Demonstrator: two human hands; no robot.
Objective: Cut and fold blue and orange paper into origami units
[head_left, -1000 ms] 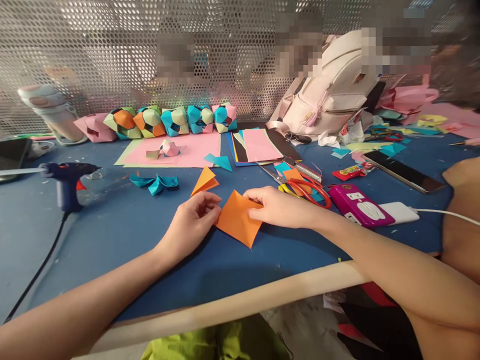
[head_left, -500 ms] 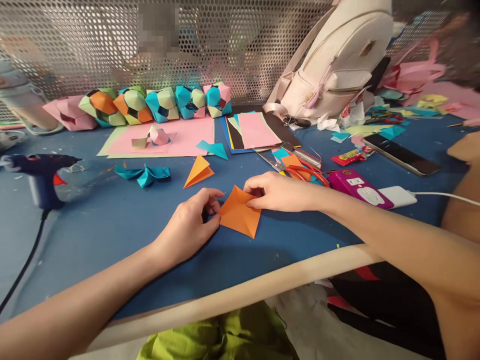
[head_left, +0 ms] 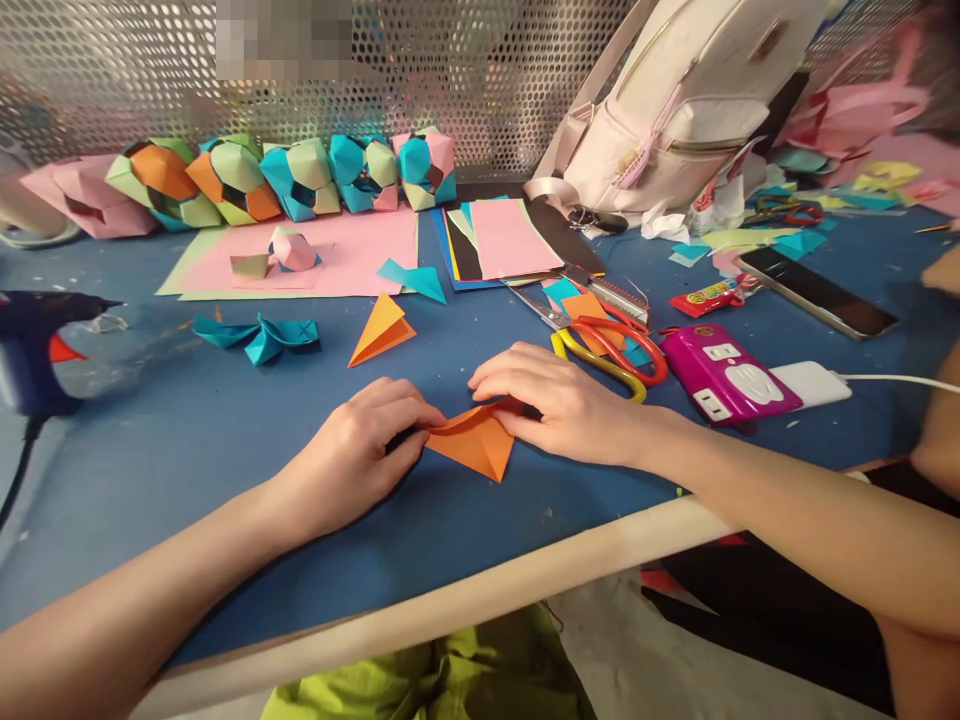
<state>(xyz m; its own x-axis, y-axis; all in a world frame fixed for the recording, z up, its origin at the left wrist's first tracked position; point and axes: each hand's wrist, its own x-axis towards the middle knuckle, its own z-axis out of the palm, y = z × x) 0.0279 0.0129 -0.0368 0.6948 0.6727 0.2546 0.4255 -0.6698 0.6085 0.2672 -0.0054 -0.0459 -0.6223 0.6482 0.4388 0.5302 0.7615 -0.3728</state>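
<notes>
An orange paper square (head_left: 474,443) lies on the blue table (head_left: 187,440) near its front edge, folded over into a triangle. My left hand (head_left: 358,450) pinches its left corner with curled fingers. My right hand (head_left: 559,400) presses its fingers down flat on the upper right part of the fold. A second folded orange triangle (head_left: 381,329) lies just beyond my left hand, with folded blue pieces (head_left: 259,336) to its left.
Paper polyhedra (head_left: 300,175) line the mesh wall at the back, behind pink sheets (head_left: 352,255). Scissors (head_left: 604,350), a magenta power strip (head_left: 720,372) and a phone (head_left: 817,292) lie to the right. A glue gun (head_left: 34,345) stands at left. A white backpack (head_left: 690,110) leans at back right.
The orange square has been folded down from flat into a triangle. My right hand moved onto the fold and flattened. The view has shifted, so the table's things sit lower left.
</notes>
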